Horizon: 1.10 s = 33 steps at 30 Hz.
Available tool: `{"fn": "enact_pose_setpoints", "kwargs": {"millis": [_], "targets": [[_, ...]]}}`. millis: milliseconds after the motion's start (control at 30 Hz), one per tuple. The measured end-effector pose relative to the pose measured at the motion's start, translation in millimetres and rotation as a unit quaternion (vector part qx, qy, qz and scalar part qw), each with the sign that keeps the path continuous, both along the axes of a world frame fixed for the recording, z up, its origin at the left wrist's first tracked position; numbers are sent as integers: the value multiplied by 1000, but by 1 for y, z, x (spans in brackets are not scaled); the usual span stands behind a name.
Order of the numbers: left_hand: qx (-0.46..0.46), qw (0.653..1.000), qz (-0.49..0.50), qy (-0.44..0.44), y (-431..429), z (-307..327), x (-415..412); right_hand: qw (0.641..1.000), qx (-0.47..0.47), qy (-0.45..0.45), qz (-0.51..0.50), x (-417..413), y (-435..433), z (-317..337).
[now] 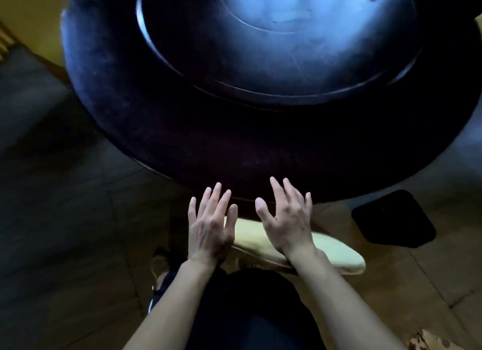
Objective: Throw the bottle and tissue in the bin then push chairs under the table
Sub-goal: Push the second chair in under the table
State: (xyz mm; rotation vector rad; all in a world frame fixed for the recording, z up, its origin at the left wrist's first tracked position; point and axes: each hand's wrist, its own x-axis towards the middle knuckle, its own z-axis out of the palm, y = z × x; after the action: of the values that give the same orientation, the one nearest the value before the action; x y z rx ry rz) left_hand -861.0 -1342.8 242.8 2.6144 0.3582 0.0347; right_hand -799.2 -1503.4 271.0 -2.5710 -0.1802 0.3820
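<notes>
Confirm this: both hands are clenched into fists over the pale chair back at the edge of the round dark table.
Wrong on the fists. The head view shows the left hand and right hand open, fingers straight and spread. They are over the pale chair back at the edge of the round dark table.

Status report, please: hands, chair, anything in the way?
Left hand, right hand open over pale chair back, near dark table rim. No blocker seen.

Dark tiled floor (65,219), browner at right
</notes>
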Motion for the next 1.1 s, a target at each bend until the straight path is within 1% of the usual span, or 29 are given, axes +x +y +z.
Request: {"fn": "enact_pose_setpoints", "kwargs": {"millis": [100,267,367,467,600,800,933,1100], "targets": [[18,999,31,20,59,8,2,996,-42,11,81,0,60,-6],[26,987,78,137,168,12,-13,973,-119,36,192,2,171,-16],[39,976,114,180,239,10,-32,959,-140,20,244,4,246,-20],[34,962,178,206,319,9,-54,941,-177,6,289,6,330,-25],[-5,946,247,208,415,16,-78,931,-187,13,314,5,438,-20],[12,938,278,206,539,28,-97,939,-141,14,312,-3,587,-3],[15,934,292,206,596,28,-98,942,-136,0,306,4,647,1],[-11,924,318,212,650,16,-82,939,-143,-18,312,32,703,-5]]}}
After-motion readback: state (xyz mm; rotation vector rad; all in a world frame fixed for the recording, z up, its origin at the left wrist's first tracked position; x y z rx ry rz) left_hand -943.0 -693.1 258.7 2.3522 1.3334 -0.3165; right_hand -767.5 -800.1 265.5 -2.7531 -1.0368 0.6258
